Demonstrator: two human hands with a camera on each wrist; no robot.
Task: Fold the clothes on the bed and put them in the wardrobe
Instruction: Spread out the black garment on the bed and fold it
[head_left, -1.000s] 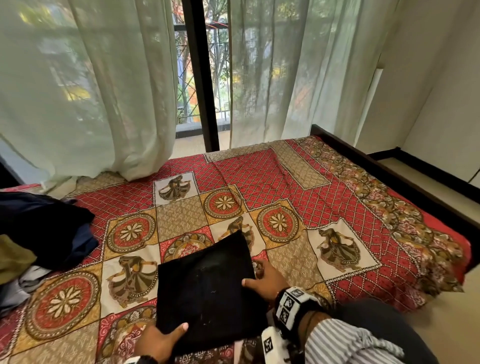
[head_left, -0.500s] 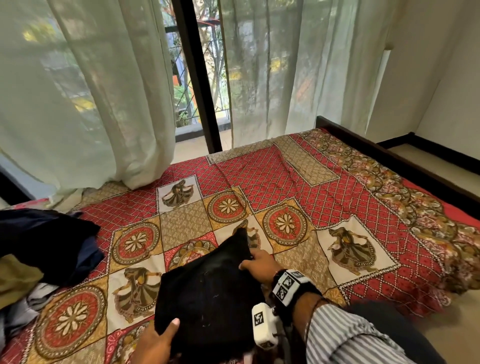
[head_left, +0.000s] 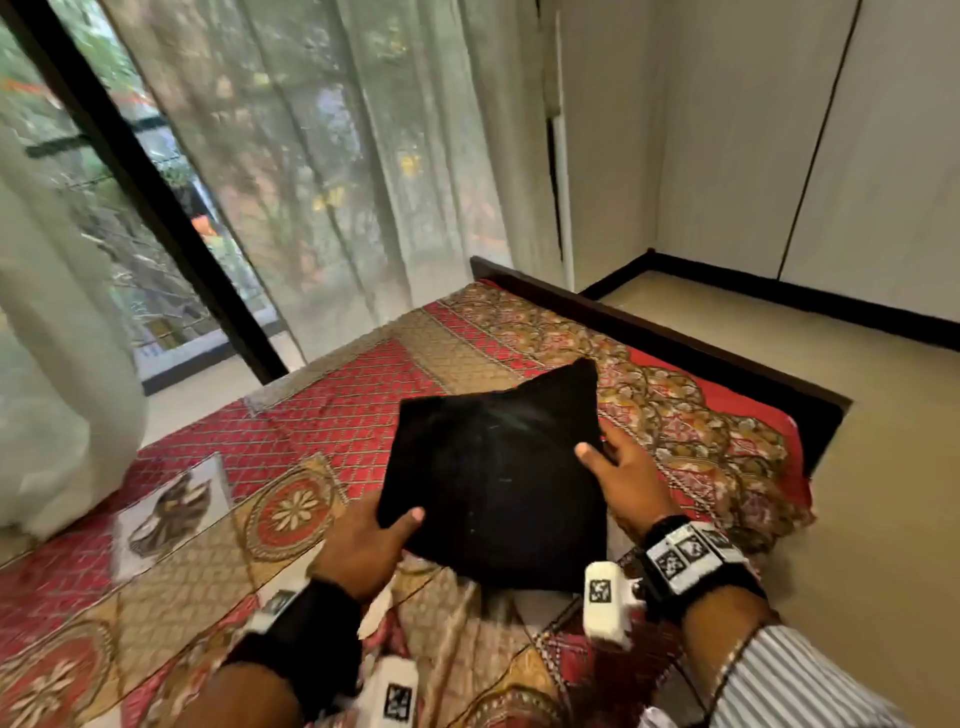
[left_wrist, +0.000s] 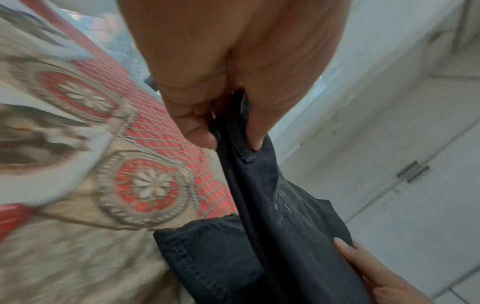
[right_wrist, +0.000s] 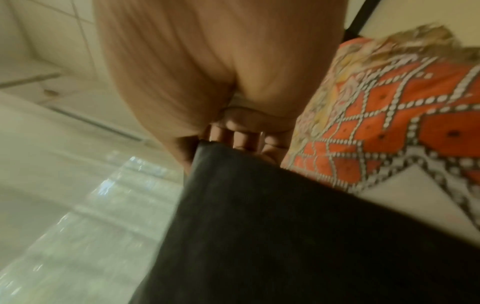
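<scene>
Folding done, carry step in hand. Folded black garment (head_left: 498, 478) lifted clear above bed (head_left: 332, 431), left hand (head_left: 363, 540) and right hand (head_left: 618, 478) each gripping an edge. Next, likely: turn toward wardrobe doors (head_left: 831, 156), keep folds together.

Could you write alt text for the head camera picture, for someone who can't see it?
Two hands hold a folded black garment above a red patterned bedspread: left hand at its near edge, right hand at its right side. Sheer curtains hang behind.

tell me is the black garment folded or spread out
Folded: the black garment is a compact square held between the left hand and right hand.
</scene>
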